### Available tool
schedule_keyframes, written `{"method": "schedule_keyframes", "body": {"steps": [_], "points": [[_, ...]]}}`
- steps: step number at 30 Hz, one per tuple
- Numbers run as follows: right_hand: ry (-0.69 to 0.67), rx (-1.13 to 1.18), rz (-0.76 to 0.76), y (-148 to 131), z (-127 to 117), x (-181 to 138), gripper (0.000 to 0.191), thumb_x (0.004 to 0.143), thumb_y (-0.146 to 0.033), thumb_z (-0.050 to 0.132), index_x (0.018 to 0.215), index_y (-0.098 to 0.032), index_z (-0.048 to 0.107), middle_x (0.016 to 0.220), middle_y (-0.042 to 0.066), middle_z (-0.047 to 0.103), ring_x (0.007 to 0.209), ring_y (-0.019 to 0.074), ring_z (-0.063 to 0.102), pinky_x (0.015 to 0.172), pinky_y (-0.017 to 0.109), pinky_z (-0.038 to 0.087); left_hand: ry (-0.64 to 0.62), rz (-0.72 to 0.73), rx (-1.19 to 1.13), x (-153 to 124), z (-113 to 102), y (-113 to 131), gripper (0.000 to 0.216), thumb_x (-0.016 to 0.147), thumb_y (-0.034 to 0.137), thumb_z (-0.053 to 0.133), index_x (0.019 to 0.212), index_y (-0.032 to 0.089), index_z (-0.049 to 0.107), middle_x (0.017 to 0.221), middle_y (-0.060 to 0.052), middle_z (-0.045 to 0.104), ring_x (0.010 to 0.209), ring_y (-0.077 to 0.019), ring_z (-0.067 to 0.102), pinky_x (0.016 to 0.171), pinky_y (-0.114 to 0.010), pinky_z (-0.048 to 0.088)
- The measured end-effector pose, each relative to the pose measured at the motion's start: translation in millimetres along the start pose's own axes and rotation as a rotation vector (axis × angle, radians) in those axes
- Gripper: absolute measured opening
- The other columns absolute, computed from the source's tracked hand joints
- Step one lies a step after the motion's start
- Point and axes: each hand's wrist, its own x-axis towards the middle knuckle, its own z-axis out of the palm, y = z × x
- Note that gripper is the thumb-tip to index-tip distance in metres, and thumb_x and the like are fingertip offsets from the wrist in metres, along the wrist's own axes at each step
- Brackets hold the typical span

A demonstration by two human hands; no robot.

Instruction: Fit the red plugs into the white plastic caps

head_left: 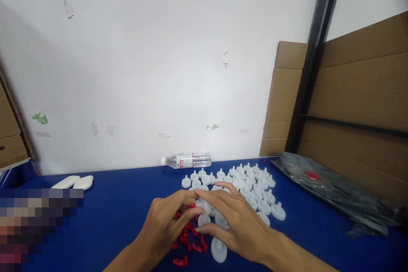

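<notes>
My two hands meet over the table, fingertips almost touching. Thumb and index finger of my left hand (168, 219) are pinched on a small red cap (193, 205). Beside it, my right hand (234, 221) curls round a white plastic disc with a stem (204, 206), its index finger across the top; part of the disc is hidden by the fingers. Under and in front of the hands lie several loose red caps (184, 240). Another white disc (219, 250) lies nearest me, below my right hand. Many more stemmed white discs (259, 187) stand behind the hands, stems mostly up.
A clear bottle (186, 160) lies on its side against the wall. Two white rounded objects (83, 182) rest on the blue table (121, 204) at left. Grey plastic sheeting (331, 191) lies at right, before cardboard (357, 89) and a dark metal post (314, 59).
</notes>
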Motion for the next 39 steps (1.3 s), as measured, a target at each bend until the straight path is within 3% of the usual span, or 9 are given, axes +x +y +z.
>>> {"method": "schedule_keyframes", "body": {"steps": [4, 8, 11, 13, 17, 22, 26, 29, 39], "points": [[0.063, 0.031, 0.003, 4.1, 7.2, -2.5, 0.044, 0.103, -0.034, 0.06, 0.144, -0.025, 0.048, 0.106, 0.002, 0.077, 0.091, 0.0183, 0.074, 0.112, 0.045, 0.038, -0.083, -0.06, 0.01, -2.9, 2.3, -7.4, 0.022, 0.103, 0.039, 0.057, 0.089, 0.023, 0.055, 0.076, 0.005, 0.065, 0.054, -0.0079, 0.06, 0.052, -0.019, 0.043], [0.075, -0.03, -0.061, -0.7, -1.2, 0.5, 0.045, 0.103, -0.025, 0.056, 0.147, -0.024, 0.046, 0.117, 0.007, 0.075, 0.098, 0.0209, 0.072, 0.109, 0.048, 0.04, -0.247, -0.054, 0.149, -1.8, 1.5, -4.1, 0.034, 0.109, 0.04, 0.041, 0.084, 0.023, 0.057, 0.08, 0.001, 0.062, 0.055, -0.0106, 0.052, 0.052, -0.025, 0.036], [0.043, -0.088, -0.098, -0.8, -10.2, 3.7, 0.043, 0.103, -0.023, 0.055, 0.145, -0.022, 0.049, 0.109, 0.008, 0.076, 0.094, 0.0221, 0.071, 0.105, 0.049, 0.041, -0.328, -0.139, 0.044, 2.2, -0.9, 4.1, 0.044, 0.109, 0.042, 0.033, 0.076, 0.023, 0.055, 0.078, 0.0, 0.063, 0.059, -0.0133, 0.053, 0.055, -0.027, 0.036], [0.047, -0.12, -0.109, 6.8, -17.4, 4.3, 0.042, 0.103, -0.019, 0.052, 0.145, -0.022, 0.049, 0.114, 0.009, 0.075, 0.099, 0.0224, 0.07, 0.104, 0.049, 0.042, -0.301, -0.318, -0.123, 4.8, -4.4, 5.3, 0.05, 0.109, 0.046, 0.031, 0.068, 0.023, 0.049, 0.066, 0.001, 0.059, 0.058, -0.0145, 0.054, 0.056, -0.027, 0.039], [0.146, -0.219, -0.037, 38.8, -37.0, 1.6, 0.038, 0.102, -0.022, 0.059, 0.14, -0.024, 0.055, 0.117, 0.008, 0.076, 0.102, 0.0238, 0.07, 0.099, 0.047, 0.045, -0.069, -0.693, -0.224, 9.1, -20.9, -12.3, 0.052, 0.107, 0.055, 0.026, 0.065, 0.025, 0.036, 0.052, 0.007, 0.041, 0.046, -0.0126, 0.044, 0.05, -0.026, 0.039], [0.21, -0.294, 0.129, 62.9, -48.3, -1.3, 0.031, 0.099, -0.028, 0.065, 0.129, -0.021, 0.064, 0.116, 0.01, 0.075, 0.104, 0.0265, 0.069, 0.093, 0.045, 0.049, -0.086, -0.676, -0.01, 8.4, -35.5, -40.8, 0.045, 0.103, 0.055, 0.036, 0.071, 0.024, 0.043, 0.062, 0.005, 0.045, 0.059, -0.0155, 0.044, 0.058, -0.028, 0.036], [0.126, -0.236, 0.085, 55.7, -42.0, -1.0, 0.033, 0.1, -0.028, 0.063, 0.133, -0.023, 0.061, 0.115, 0.009, 0.075, 0.103, 0.0264, 0.067, 0.091, 0.045, 0.05, -0.231, -0.653, 0.034, 0.7, -23.3, -46.6, 0.027, 0.099, 0.047, 0.049, 0.089, 0.024, 0.059, 0.088, 0.0, 0.059, 0.076, -0.0193, 0.055, 0.068, -0.031, 0.043], [0.086, -0.213, 0.078, 51.0, -38.9, -1.3, 0.033, 0.1, -0.028, 0.062, 0.133, -0.023, 0.062, 0.113, 0.009, 0.075, 0.101, 0.0264, 0.067, 0.089, 0.045, 0.051, -0.33, -0.633, 0.017, -4.9, -14.1, -48.0, 0.026, 0.099, 0.045, 0.049, 0.097, 0.025, 0.066, 0.107, -0.004, 0.06, 0.091, -0.0217, 0.06, 0.081, -0.036, 0.05], [0.073, -0.228, 0.086, 49.9, -40.6, -1.4, 0.033, 0.1, -0.029, 0.061, 0.132, -0.024, 0.063, 0.112, 0.01, 0.075, 0.1, 0.0267, 0.068, 0.089, 0.045, 0.052, -0.396, -0.623, 0.031, -6.6, -16.8, -52.9, 0.044, 0.106, 0.045, 0.032, 0.095, 0.025, 0.069, 0.107, -0.005, 0.063, 0.102, -0.0236, 0.061, 0.097, -0.043, 0.05]]}}
